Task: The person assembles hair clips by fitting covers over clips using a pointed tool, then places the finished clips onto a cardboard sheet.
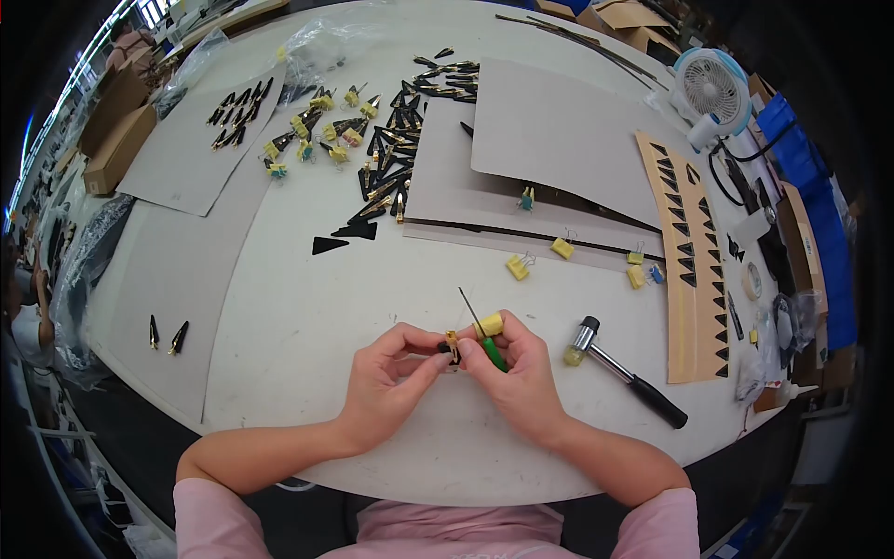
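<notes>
Near the table's front edge my two hands meet at the fingertips. Between them is a small black piece with gold metal (pixel 452 346), pinched by my left hand (pixel 391 377) and touched by the thumb of my right hand (pixel 517 373). My right hand also holds a thin screwdriver with a green handle (pixel 494 355), its shaft pointing up and to the left. A yellow piece (pixel 489 325) sits at my right index finger. Details of the small piece are partly hidden by the fingertips.
A mallet (pixel 643 388) lies to the right. Behind are yellow binder clips (pixel 519 266), grey boards (pixel 559 130), a pile of black-and-gold pieces (pixel 396 140) and a tan strip with black triangles (pixel 684 279). A fan (pixel 712 88) stands back right. Another person (pixel 130 42) is far left.
</notes>
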The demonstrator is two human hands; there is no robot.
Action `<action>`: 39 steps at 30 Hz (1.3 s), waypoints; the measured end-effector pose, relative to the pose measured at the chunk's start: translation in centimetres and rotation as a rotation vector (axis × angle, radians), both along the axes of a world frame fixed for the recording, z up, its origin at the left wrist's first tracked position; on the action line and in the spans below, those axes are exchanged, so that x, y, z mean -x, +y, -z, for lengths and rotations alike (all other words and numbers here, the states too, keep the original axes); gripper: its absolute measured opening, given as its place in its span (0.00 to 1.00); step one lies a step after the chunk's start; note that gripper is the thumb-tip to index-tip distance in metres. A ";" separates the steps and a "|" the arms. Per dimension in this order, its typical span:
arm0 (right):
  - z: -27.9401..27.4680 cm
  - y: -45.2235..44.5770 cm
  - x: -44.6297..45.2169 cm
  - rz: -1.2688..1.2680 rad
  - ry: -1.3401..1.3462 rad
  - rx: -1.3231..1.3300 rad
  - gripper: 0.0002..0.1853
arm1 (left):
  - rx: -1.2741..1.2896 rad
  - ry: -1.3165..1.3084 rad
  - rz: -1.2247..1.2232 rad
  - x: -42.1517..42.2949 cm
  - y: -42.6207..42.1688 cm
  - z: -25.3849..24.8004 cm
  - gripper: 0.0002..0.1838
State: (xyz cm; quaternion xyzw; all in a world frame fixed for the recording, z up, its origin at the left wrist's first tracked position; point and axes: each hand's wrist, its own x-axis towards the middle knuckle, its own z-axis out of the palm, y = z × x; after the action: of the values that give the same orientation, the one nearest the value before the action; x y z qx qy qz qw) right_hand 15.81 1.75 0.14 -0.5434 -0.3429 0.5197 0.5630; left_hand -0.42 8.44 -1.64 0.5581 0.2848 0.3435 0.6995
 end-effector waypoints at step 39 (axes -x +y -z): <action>-0.1 -0.8 0.3 -0.022 -0.086 -0.038 0.05 | -0.297 0.116 -0.024 0.1 0.2 0.1 0.08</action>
State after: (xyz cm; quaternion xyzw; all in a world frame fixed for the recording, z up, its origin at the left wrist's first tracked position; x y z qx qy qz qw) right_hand 15.49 0.94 0.29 -0.5505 -0.3825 0.4955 0.5524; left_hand -0.54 8.60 -1.77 0.6709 0.2774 0.3576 0.5874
